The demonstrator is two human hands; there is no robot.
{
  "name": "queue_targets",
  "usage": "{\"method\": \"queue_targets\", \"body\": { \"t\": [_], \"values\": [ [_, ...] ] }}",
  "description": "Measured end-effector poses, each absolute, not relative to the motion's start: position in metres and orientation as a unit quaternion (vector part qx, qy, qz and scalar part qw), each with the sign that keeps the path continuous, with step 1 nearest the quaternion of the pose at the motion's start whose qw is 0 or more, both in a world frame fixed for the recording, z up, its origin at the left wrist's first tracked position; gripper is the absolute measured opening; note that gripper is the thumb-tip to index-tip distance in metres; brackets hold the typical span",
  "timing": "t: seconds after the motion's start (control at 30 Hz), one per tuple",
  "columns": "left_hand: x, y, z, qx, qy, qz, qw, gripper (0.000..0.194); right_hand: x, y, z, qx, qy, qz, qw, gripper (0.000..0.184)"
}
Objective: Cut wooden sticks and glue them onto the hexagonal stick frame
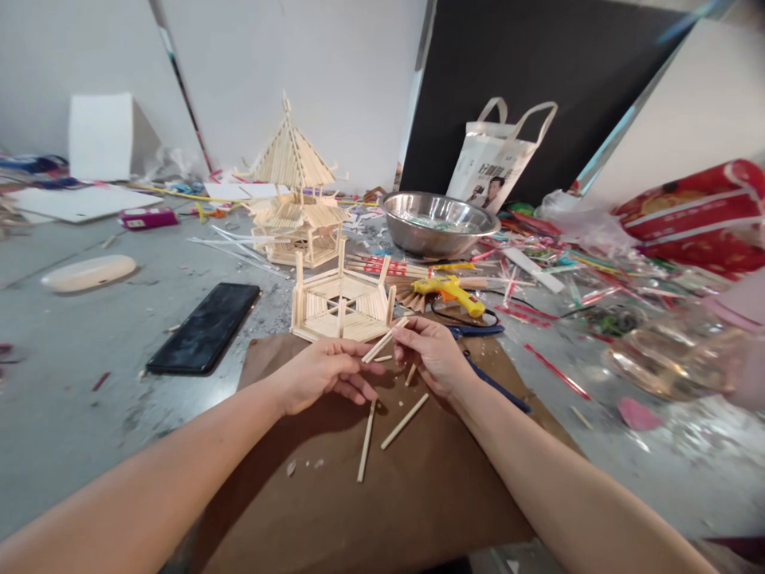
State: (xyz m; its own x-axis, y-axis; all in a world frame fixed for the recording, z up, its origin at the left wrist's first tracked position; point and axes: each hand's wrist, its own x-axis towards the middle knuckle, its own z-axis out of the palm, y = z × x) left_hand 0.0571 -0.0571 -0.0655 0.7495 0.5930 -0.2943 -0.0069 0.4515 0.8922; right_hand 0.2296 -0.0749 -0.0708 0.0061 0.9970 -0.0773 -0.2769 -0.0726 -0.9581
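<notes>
Our right hand [435,356] pinches two sticks [382,343] near their far end; our half-curled left hand [331,372] adjoins the near end, grip unclear.

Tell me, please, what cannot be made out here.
- Head view, behind the bare right hand: working end of the dark-blue-handled tool.
- Head view, behind round steel bowl: part of the white printed bag.
- Head view, cut by right edge: end of glossy red packet.
- Head view, too small: whether bare left hand touches pale wooden sticks.

Right hand [431,355] pinching pale sticks [382,343], stick pagoda [299,214] beyond
</notes>
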Motion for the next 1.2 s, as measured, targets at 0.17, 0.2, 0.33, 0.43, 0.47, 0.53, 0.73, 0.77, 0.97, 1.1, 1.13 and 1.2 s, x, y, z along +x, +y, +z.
{"method": "queue_targets", "body": {
  "t": [0.17, 0.2, 0.33, 0.43, 0.47, 0.53, 0.73, 0.77, 0.97, 1.1, 1.13, 1.2],
  "values": [
    [0.058, -0.058, -0.065, 0.504, 0.318, 0.189, 0.780, 0.022, 0.229, -0.075, -0.070, -0.447, -0.405, 0.574, 0.554, 0.015],
    [0.059, -0.058, -0.065, 0.511, 0.320, 0.188, 0.776, 0.022, 0.229, -0.076, -0.070, -0.448, -0.406, 0.574, 0.553, 0.015],
    [0.060, -0.059, -0.066, 0.534, 0.319, 0.184, 0.761, 0.024, 0.229, -0.076, -0.070, -0.447, -0.405, 0.575, 0.553, 0.015],
    [0.061, -0.059, -0.066, 0.543, 0.329, 0.192, 0.748, 0.023, 0.229, -0.076, -0.071, -0.441, -0.406, 0.575, 0.556, 0.016],
    [0.061, -0.059, -0.066, 0.546, 0.335, 0.195, 0.743, 0.023, 0.229, -0.076, -0.071, -0.439, -0.409, 0.576, 0.555, 0.016],
    [0.062, -0.060, -0.066, 0.555, 0.352, 0.199, 0.728, 0.023, 0.228, -0.076, -0.071, -0.438, -0.413, 0.575, 0.554, 0.015],
    [0.065, -0.060, -0.068, 0.588, 0.392, 0.199, 0.680, 0.024, 0.228, -0.076, -0.071, -0.438, -0.417, 0.566, 0.560, 0.016],
    [0.065, -0.060, -0.069, 0.595, 0.395, 0.201, 0.670, 0.024, 0.228, -0.076, -0.071, -0.438, -0.418, 0.566, 0.560, 0.016],
    [0.065, -0.060, -0.072, 0.630, 0.406, 0.214, 0.627, 0.019, 0.226, -0.077, -0.073, -0.437, -0.432, 0.563, 0.552, 0.016],
    [0.066, -0.061, -0.069, 0.633, 0.416, 0.219, 0.615, 0.019, 0.230, -0.076, -0.069, -0.453, -0.468, 0.543, 0.531, 0.017],
    [0.066, -0.061, -0.068, 0.636, 0.419, 0.221, 0.609, 0.019, 0.234, -0.075, -0.067, -0.469, -0.483, 0.514, 0.531, 0.019],
    [0.065, -0.061, -0.068, 0.652, 0.424, 0.229, 0.585, 0.020, 0.249, -0.071, -0.062, -0.530, -0.524, 0.399, 0.534, 0.024]
  ]
}}
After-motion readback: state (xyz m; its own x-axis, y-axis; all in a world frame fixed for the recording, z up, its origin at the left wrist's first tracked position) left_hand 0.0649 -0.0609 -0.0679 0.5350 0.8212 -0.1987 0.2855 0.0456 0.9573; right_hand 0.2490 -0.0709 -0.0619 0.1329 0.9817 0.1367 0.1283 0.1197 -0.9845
